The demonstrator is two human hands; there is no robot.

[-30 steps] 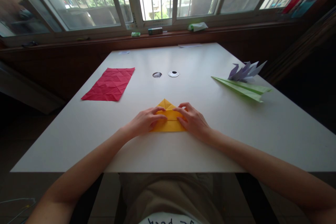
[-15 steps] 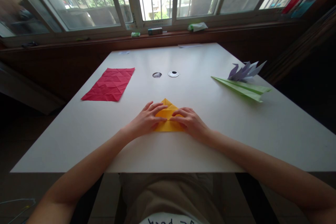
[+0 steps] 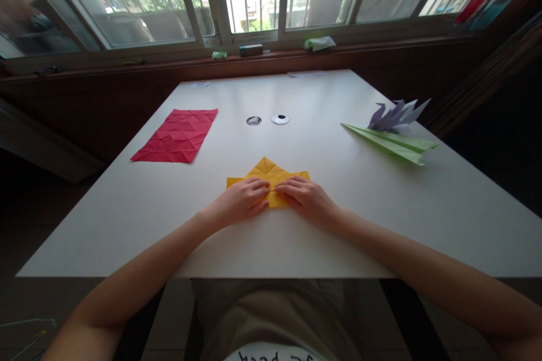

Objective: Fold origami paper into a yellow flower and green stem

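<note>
A yellow folded sheet of origami paper (image 3: 265, 168) lies on the white table in front of me. Its pointed top faces away from me, and flaps stick out at the left and right. My left hand (image 3: 242, 198) grips its left half, fingers curled near the middle crease. From the other side my right hand (image 3: 308, 197) holds the right half, its fingertips almost meeting those of the left. Both hands hide much of the paper's lower part.
Creased red paper (image 3: 175, 136) lies at the left of the white table (image 3: 271, 248). Two round discs, one silvery (image 3: 254, 121) and one white with a black spot (image 3: 280, 119), sit farther back. At right are a green paper plane (image 3: 389, 142) and purple paper cranes (image 3: 393, 117).
The yellow paper's side flaps now spread out to left and right, where it was a plain triangle-like shape. My fingers have curled inward and pulled slightly closer to me.
</note>
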